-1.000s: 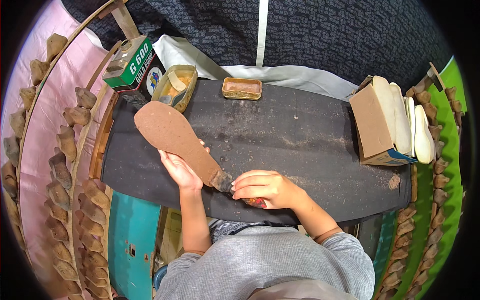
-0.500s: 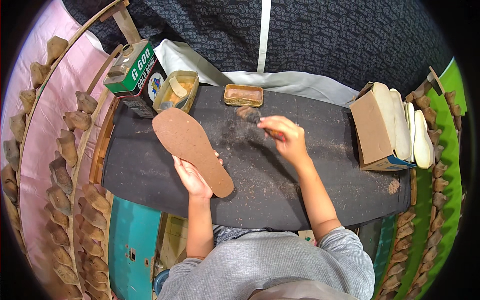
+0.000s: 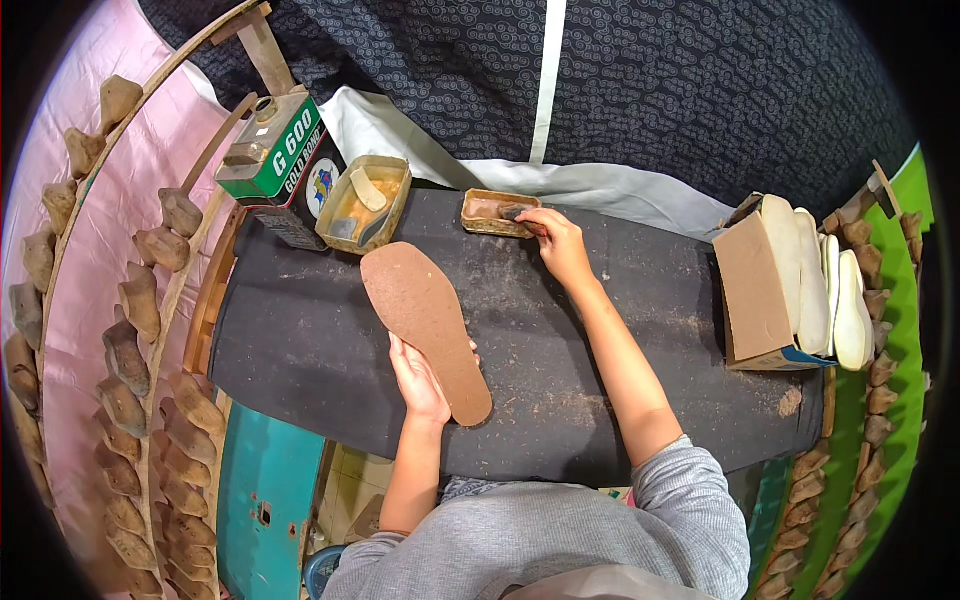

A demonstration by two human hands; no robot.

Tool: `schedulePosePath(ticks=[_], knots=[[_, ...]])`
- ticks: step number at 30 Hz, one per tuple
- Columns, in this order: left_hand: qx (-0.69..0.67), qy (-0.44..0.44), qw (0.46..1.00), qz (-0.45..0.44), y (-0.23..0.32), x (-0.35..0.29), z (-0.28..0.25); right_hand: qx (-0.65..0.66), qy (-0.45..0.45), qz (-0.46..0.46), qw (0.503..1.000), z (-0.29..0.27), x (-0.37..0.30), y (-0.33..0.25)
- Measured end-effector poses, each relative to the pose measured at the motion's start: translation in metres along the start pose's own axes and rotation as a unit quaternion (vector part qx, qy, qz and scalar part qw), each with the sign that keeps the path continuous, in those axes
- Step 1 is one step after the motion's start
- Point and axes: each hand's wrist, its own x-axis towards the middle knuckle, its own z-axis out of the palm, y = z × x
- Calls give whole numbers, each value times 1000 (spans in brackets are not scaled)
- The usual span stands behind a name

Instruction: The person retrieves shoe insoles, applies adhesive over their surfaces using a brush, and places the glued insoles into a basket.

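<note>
My left hand [image 3: 420, 383] grips a brown insole [image 3: 425, 325] by its narrow waist, flat face up, above the black-covered table. Its fingers reach around beneath, with the tips showing on the right edge. My right hand [image 3: 558, 243] is closed on a brush [image 3: 517, 213] with a dark band. The bristle end dips into a small shallow rectangular tray [image 3: 486, 226] at the table's far side, so the bristles are mostly hidden. To the tray's left stands a larger yellowish tub [image 3: 400, 196] with a pale flat piece [image 3: 368, 189] and a grey scraper-like piece inside.
A green and black metal can [image 3: 283, 165] stands at the far left. A cardboard box [image 3: 752, 305] of white insoles [image 3: 850, 312] sits at the right. Scraps litter the black cloth [image 3: 620, 340]. Racks of wooden shoe lasts [image 3: 140, 300] line both sides.
My right hand has carried the brush away from me and down into the small tray. The insole in my left hand has shifted right and slightly nearer. The whole view has moved a little.
</note>
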Motion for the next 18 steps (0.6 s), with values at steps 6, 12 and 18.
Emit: schedulePosePath(ticks=[6,12,18], knots=[[0,7,1000,-4,-2,2,5,-11,-31,5,999,-3,4,2],[8,3,1000,-8,-2,3,10,13,-9,13,1000,-9,-9,-8],[7,-10,1000,-11,1,-1,13,-47,-17,8,999,-31,-21,-37]])
